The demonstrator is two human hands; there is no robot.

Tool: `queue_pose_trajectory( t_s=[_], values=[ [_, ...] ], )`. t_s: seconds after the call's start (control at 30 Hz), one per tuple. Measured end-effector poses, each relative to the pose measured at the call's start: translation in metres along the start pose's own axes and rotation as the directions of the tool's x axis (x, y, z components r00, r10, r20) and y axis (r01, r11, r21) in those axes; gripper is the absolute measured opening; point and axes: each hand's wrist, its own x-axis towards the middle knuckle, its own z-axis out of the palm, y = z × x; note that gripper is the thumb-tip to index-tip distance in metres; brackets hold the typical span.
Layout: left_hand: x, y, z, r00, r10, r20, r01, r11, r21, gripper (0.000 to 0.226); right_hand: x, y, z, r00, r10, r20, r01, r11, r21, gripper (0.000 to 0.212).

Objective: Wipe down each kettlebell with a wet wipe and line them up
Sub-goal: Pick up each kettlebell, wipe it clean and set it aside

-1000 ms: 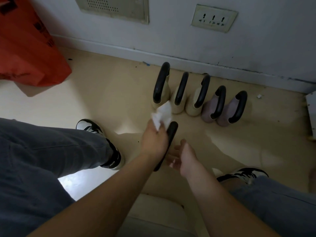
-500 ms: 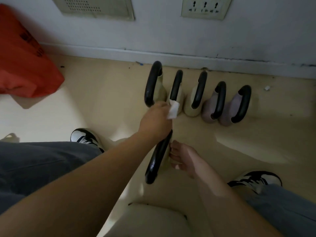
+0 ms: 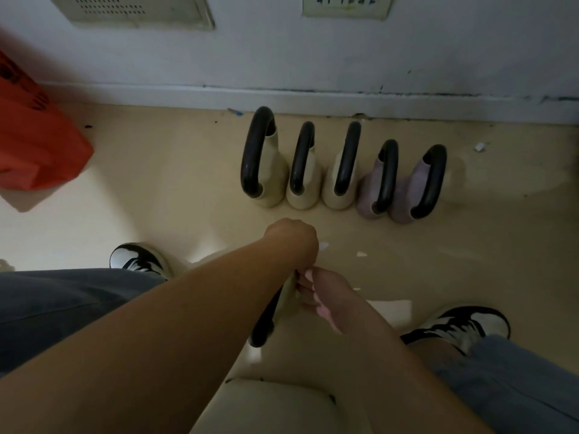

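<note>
Five kettlebells stand in a row along the wall: three cream ones (image 3: 269,170) (image 3: 305,177) (image 3: 341,173) and two mauve ones (image 3: 377,186) (image 3: 419,189), all with black handles. A sixth cream kettlebell (image 3: 264,324) is in front of me, mostly hidden by my arms. My left hand (image 3: 291,242) is curled over the top of its handle, with a white corner of the wet wipe (image 3: 323,245) showing at its edge. My right hand (image 3: 326,299) holds the cream body with curled fingers.
An orange bag (image 3: 37,145) lies at the left by the wall. My shoes (image 3: 141,258) (image 3: 463,327) flank the kettlebell. A cream rounded object (image 3: 275,408) sits at the bottom edge. Small white scraps (image 3: 362,254) lie on the floor.
My left hand has slid with the wipe along the handle of the near kettlebell, and the wipe is now almost hidden under it. My right hand keeps its hold on the body.
</note>
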Motion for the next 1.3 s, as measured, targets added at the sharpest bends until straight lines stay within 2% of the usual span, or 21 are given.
queue_pose_trajectory(
  t_s=[0.07, 0.17, 0.2, 0.3, 0.33, 0.4, 0.43, 0.5, 0.53, 0.6, 0.67, 0.83, 0.93, 1.0, 1.13, 1.2, 1.3],
  values=[
    [-0.003, -0.001, 0.003, 1.0, 0.019, -0.014, -0.019, 1.0, 0.02, 0.029, -0.002, -0.004, 0.001, 1.0, 0.016, -0.002, -0.016, 1.0, -0.009, 0.029],
    [-0.013, -0.013, 0.013, 0.997, 0.055, -0.051, -0.061, 0.991, -0.117, 0.022, -0.005, -0.012, 0.004, 0.999, 0.031, -0.029, -0.033, 0.998, -0.048, 0.027],
    [-0.015, -0.021, 0.016, 0.997, 0.073, -0.034, -0.078, 0.98, -0.181, 0.029, -0.005, -0.013, 0.004, 0.999, 0.033, -0.036, -0.035, 0.997, -0.066, 0.027],
    [-0.028, -0.038, 0.013, 0.991, 0.102, 0.088, -0.062, 0.926, -0.373, 0.082, -0.004, -0.007, 0.003, 1.0, 0.0, -0.009, 0.0, 1.0, -0.021, 0.024],
    [-0.032, -0.04, 0.008, 0.992, 0.083, 0.098, -0.034, 0.904, -0.426, 0.088, -0.003, -0.005, 0.002, 1.0, -0.004, -0.01, 0.004, 1.0, -0.01, 0.024],
    [-0.033, -0.037, 0.0, 1.0, 0.02, 0.021, -0.007, 0.874, -0.486, 0.07, 0.0, -0.002, 0.001, 1.0, 0.002, -0.023, -0.002, 1.0, -0.003, 0.029],
    [-0.03, -0.034, -0.003, 0.999, -0.014, -0.045, -0.008, 0.896, -0.444, 0.057, 0.002, -0.001, 0.002, 0.999, 0.007, -0.037, -0.007, 1.0, -0.013, 0.03],
    [-0.022, -0.03, -0.002, 0.984, -0.074, -0.165, 0.017, 0.947, -0.322, 0.044, 0.002, -0.002, 0.003, 0.998, 0.017, -0.062, -0.019, 1.0, -0.022, 0.026],
    [-0.019, -0.027, -0.002, 0.98, -0.085, -0.182, 0.033, 0.961, -0.276, 0.034, 0.001, -0.003, 0.003, 0.998, 0.015, -0.062, -0.017, 1.0, -0.025, 0.024],
    [-0.017, -0.018, 0.002, 0.989, -0.084, -0.122, 0.056, 0.976, -0.212, 0.018, 0.0, -0.003, 0.004, 0.999, 0.001, -0.055, -0.003, 0.999, -0.039, 0.02],
    [-0.014, -0.007, 0.006, 0.995, -0.084, -0.062, 0.074, 0.986, -0.15, 0.022, 0.003, -0.003, 0.004, 0.997, -0.006, -0.078, 0.003, 0.999, -0.048, 0.023],
    [0.004, 0.003, 0.01, 0.997, -0.073, -0.03, 0.073, 0.997, 0.009, 0.025, 0.007, -0.002, 0.002, 0.995, -0.002, -0.103, -0.012, 0.99, -0.142, 0.026],
    [0.017, 0.001, 0.003, 0.994, -0.109, 0.021, 0.109, 0.994, -0.029, 0.006, 0.01, 0.003, -0.002, 0.995, -0.041, -0.088, 0.03, 0.992, -0.124, 0.03],
    [0.028, 0.0, 0.002, 0.986, -0.122, 0.111, 0.128, 0.991, -0.05, 0.018, 0.012, 0.003, -0.001, 0.991, -0.058, -0.119, 0.04, 0.988, -0.15, 0.028],
    [0.045, -0.004, 0.008, 0.959, -0.087, 0.268, 0.085, 0.996, 0.018, 0.025, 0.013, 0.001, -0.001, 0.986, -0.05, -0.16, 0.026, 0.989, -0.148, 0.022],
    [0.042, -0.006, 0.011, 0.974, -0.066, 0.218, 0.061, 0.998, 0.026, 0.022, 0.012, 0.002, -0.002, 0.99, -0.036, -0.137, 0.016, 0.99, -0.141, 0.022],
    [0.024, -0.01, 0.013, 0.998, -0.063, 0.014, 0.064, 0.997, -0.046, 0.026, 0.008, -0.001, 0.0, 0.996, -0.02, -0.089, 0.005, 0.986, -0.166, 0.024]
  ],
)
